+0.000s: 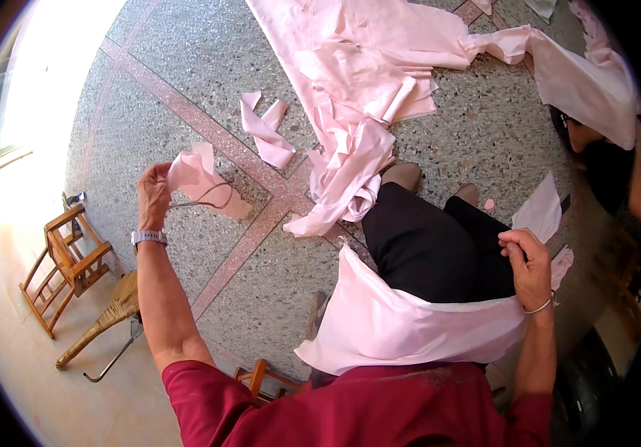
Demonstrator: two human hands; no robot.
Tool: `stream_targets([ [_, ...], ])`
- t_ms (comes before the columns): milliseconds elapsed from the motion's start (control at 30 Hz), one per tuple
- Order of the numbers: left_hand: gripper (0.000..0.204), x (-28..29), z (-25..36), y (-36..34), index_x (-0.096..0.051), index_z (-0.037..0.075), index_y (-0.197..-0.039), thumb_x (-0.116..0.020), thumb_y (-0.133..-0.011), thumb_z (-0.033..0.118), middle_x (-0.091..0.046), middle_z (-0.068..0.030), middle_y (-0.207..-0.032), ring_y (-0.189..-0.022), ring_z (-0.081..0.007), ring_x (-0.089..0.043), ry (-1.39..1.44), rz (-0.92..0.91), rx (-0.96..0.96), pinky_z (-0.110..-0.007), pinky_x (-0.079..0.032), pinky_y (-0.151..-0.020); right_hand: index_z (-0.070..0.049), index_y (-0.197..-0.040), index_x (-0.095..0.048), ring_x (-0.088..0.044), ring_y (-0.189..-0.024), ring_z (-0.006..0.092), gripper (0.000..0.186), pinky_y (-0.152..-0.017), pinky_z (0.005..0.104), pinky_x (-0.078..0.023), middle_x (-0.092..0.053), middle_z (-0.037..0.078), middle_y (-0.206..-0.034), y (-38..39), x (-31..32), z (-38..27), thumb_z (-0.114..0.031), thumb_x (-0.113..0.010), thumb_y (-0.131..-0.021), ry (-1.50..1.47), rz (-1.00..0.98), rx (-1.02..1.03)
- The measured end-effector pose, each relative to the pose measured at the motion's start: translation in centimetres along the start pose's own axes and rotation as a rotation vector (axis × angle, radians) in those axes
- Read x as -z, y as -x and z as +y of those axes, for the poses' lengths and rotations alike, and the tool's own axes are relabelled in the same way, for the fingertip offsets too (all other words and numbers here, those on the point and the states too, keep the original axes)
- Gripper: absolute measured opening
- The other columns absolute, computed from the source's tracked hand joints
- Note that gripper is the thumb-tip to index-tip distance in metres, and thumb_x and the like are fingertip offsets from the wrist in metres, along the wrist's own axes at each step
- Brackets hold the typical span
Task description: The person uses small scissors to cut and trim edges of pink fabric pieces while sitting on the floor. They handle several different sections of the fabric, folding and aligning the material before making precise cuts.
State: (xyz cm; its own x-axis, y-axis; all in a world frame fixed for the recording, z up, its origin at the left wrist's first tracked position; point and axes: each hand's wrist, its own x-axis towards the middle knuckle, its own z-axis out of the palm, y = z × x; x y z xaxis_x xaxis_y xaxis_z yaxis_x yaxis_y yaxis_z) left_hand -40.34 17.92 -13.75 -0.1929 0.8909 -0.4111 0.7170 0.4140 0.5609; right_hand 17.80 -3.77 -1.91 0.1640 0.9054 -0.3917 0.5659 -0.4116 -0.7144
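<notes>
Out to the left, my left hand [155, 195] pinches the edge of a small piece of pink fabric [194, 173] held above the floor. A thin dark cord or wire [223, 195] curves from beside that hand across the piece. My right hand [527, 264] is closed by my right thigh, thumb and fingers together; whatever they hold, if anything, is too small to make out. Across my lap lies a larger pale pink cloth [417, 328], its right end near my right wrist. A big crumpled heap of pink fabric [365, 52] spreads over the floor ahead, reaching my feet.
Loose pink scraps [267, 132] lie on the speckled floor [223, 89]. At left stand a small wooden chair [74, 257] and a straw hand broom [108, 313], with a hooked metal rod [112, 361] beside it. Another person's arm [637, 171] shows at the far right.
</notes>
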Motion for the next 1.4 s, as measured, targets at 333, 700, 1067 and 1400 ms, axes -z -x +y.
stream_targets([
  [333,0.053,5.6,12.8,6.1,-0.061,0.013,-0.125,-0.055,-0.080,-0.013,-0.058,0.0053,-0.134,-0.108,-0.0248,-0.063,-1.065,0.117,-0.818,-0.034,-0.059,-0.083,0.004,-0.098,-0.064,-0.058,-0.070,0.0131,0.014,-0.064,0.0245,-0.048,-0.061,0.008,-0.083,0.2,-0.4,-0.3,0.006,-0.052,-0.091,0.008,0.005,0.024],
  [700,0.039,-9.5,-9.1,11.0,-0.053,0.003,-0.129,-0.049,-0.090,0.005,-0.046,-0.0036,-0.142,-0.093,-0.0284,-0.063,-1.245,-0.308,-0.455,-0.038,-0.057,-0.072,0.003,-0.098,-0.064,-0.058,-0.069,0.0134,0.014,-0.062,0.0253,-0.047,-0.062,0.008,-0.083,-0.1,-0.3,0.0,0.006,-0.052,-0.090,0.053,-0.011,0.003],
  [1067,0.043,-14.7,-10.8,14.8,-0.050,0.004,-0.131,-0.046,-0.088,0.001,-0.044,-0.0083,-0.144,-0.103,-0.0361,-0.061,-0.757,-0.433,-0.180,-0.044,-0.054,-0.083,0.003,-0.099,-0.064,-0.057,-0.070,0.0125,0.015,-0.064,0.0244,-0.047,-0.061,0.007,-0.083,-0.2,-0.8,-0.2,0.006,-0.052,-0.090,0.053,-0.007,-0.043],
  [1400,0.076,3.1,5.4,7.3,-0.044,0.008,-0.144,-0.038,-0.071,-0.011,-0.062,-0.0062,-0.096,-0.064,-0.0090,-0.057,0.206,-0.471,0.126,-0.021,-0.050,-0.055,0.003,-0.100,-0.065,-0.058,-0.075,0.0108,0.015,-0.067,0.0231,-0.048,-0.063,0.005,-0.086,-0.8,-1.2,-0.5,0.003,-0.052,-0.092,0.034,-0.031,-0.052],
])
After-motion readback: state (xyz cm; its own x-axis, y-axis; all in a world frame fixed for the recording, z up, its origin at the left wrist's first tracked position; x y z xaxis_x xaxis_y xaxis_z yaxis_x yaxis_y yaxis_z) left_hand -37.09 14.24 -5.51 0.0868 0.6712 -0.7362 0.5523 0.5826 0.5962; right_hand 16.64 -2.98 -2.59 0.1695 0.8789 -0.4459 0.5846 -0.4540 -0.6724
